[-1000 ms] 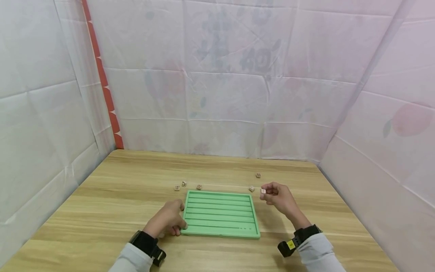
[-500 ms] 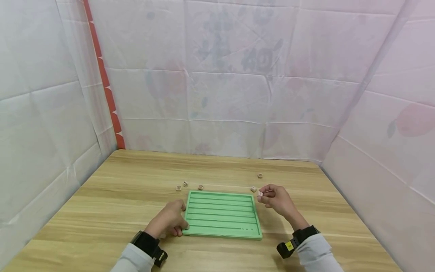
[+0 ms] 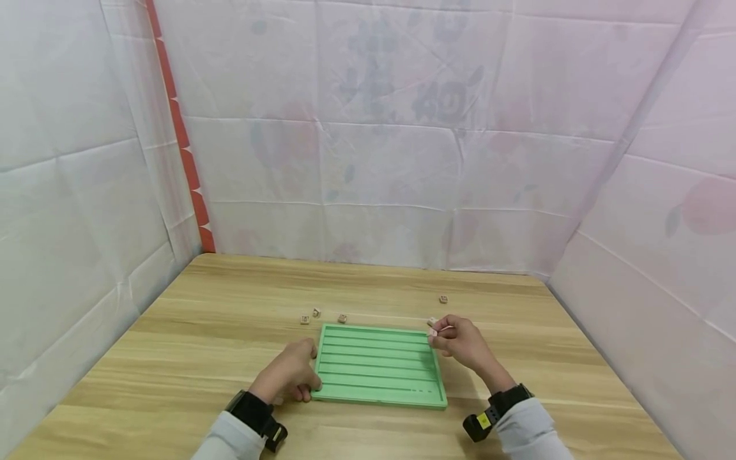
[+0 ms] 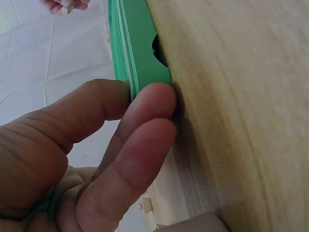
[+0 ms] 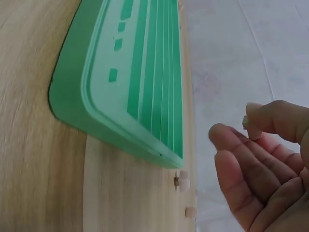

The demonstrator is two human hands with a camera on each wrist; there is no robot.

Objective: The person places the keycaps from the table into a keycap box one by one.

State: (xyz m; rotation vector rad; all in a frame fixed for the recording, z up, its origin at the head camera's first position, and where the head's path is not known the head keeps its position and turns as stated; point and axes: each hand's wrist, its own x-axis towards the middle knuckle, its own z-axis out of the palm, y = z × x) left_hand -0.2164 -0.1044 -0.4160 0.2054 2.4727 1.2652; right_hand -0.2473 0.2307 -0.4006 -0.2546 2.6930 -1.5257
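A flat green tray point(image 3: 376, 386) with long parallel ridges lies on the wooden table. My left hand point(image 3: 289, 372) pinches its near left corner; in the left wrist view, the thumb and fingertips meet the tray's edge point(image 4: 140, 53). Above the tray's far right corner, my right hand point(image 3: 466, 348) holds a small pale cube point(image 3: 432, 333) between thumb and fingers. The right wrist view shows this cube point(image 5: 253, 131) partly covered by the thumb, with a greenish face. Whether the cube touches the tray cannot be told.
Several small wooden cubes lie behind the tray: one cube point(image 3: 305, 319) at the left, another cube point(image 3: 342, 318) near the tray's far edge, and a cube point(image 3: 443, 299) farther back right. One cube point(image 3: 432, 321) sits beside the right fingertips. Sheeted walls point(image 3: 368, 160) enclose the table.
My right hand has moved left and slightly nearer with the cube, from beside the tray to over its far right corner. The left hand keeps its hold on the tray.
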